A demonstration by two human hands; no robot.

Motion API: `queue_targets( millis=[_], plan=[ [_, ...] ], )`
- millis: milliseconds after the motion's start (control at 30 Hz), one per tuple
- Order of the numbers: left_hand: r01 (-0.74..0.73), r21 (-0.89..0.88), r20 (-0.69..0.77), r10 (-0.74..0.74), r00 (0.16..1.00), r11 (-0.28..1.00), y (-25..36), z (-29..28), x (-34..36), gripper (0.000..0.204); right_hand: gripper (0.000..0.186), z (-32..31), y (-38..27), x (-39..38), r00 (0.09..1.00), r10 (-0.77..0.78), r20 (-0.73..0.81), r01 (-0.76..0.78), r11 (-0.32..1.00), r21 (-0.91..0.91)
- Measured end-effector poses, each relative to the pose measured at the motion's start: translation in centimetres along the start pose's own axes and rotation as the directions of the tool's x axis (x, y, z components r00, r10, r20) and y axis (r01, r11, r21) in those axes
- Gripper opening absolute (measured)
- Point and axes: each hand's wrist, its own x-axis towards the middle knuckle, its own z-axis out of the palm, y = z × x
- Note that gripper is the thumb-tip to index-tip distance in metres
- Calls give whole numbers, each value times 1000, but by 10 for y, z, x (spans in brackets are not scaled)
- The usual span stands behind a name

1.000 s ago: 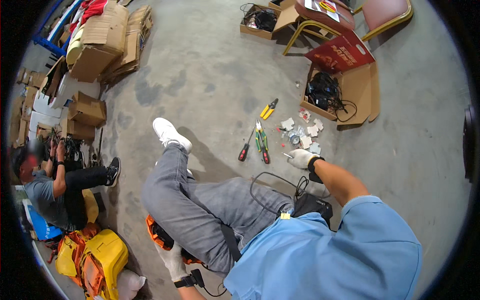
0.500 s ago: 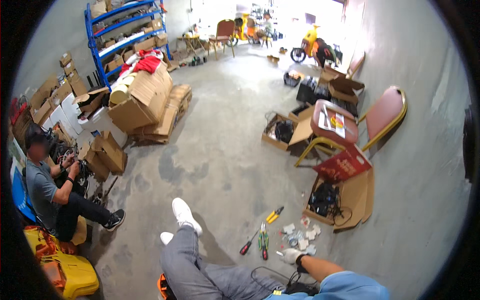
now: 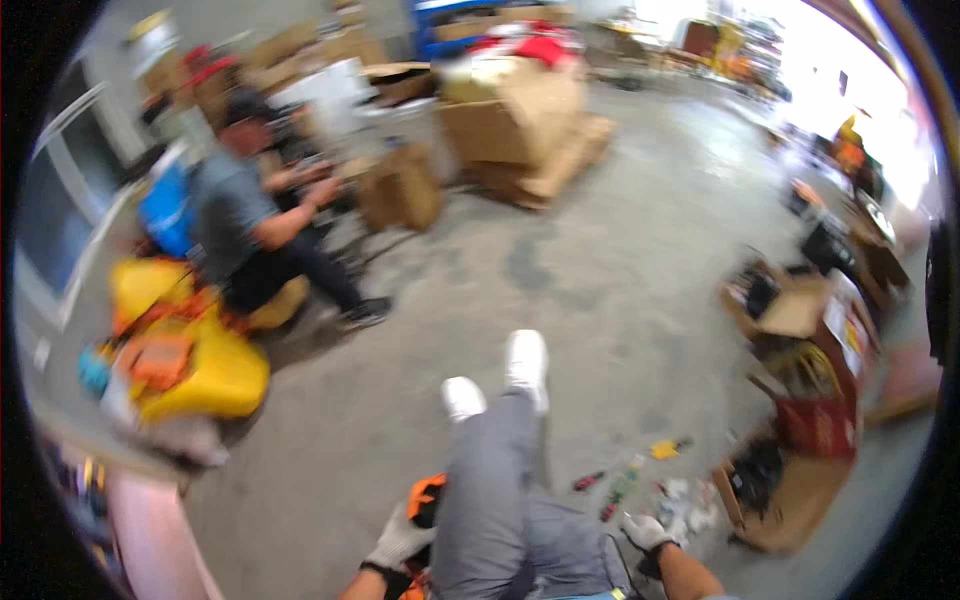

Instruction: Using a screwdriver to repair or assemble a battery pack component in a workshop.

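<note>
My left hand [image 3: 398,538], in a pale work glove, rests against an orange-and-black thing [image 3: 428,495] beside my left leg; blur hides how its fingers lie. On my other side, my right hand [image 3: 648,531] in a similar glove is closed, and what it pinches is too small and blurred to name. A dark cable [image 3: 618,556] runs near that wrist. Close to the right hand lie several small whitish parts [image 3: 690,508] on the floor. Just beyond it are pliers with green-and-red handles [image 3: 624,487], a red-and-black screwdriver [image 3: 588,481] and a yellow-handled hand tool [image 3: 668,449].
An open cardboard box [image 3: 790,510] with black parts stands right of the tools. At left, another person [image 3: 240,210] sits handling something, near yellow plastic panels [image 3: 215,370]. Stacked cardboard [image 3: 520,130] is farther back. My outstretched legs [image 3: 490,480] lie between my hands.
The view has swung left, so the scene shifts right and blurs. My left hand has come into view at the orange-and-black thing. My right hand stays near the whitish parts.
</note>
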Motion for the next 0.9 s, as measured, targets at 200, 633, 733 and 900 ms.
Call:
queue_targets(
  millis=[200, 633, 733, 900],
  plan=[
    [182, 134, -125, -166, 978, 974, 3, -34, -12, 77, 41, 10, 80, 56, 1000, 3, 6, -3, 999, -33],
    [-129, -60, -103, 122, 987, 990, 8, -33, -26, 74, 36, -75, 6, 50, 942, 215, -257, -222, 975, 0],
    [181, -79, -104, -188, 977, 980, -5, -50, -23, 76, 36, -57, -32, 103, 943, 245, -227, -245, 969, 27],
    [459, 228, -88, -452, 888, 859, -45, -57, 32, 62, 42, -24, -50, 200, 960, 243, -140, -261, 956, -134]
  ],
)
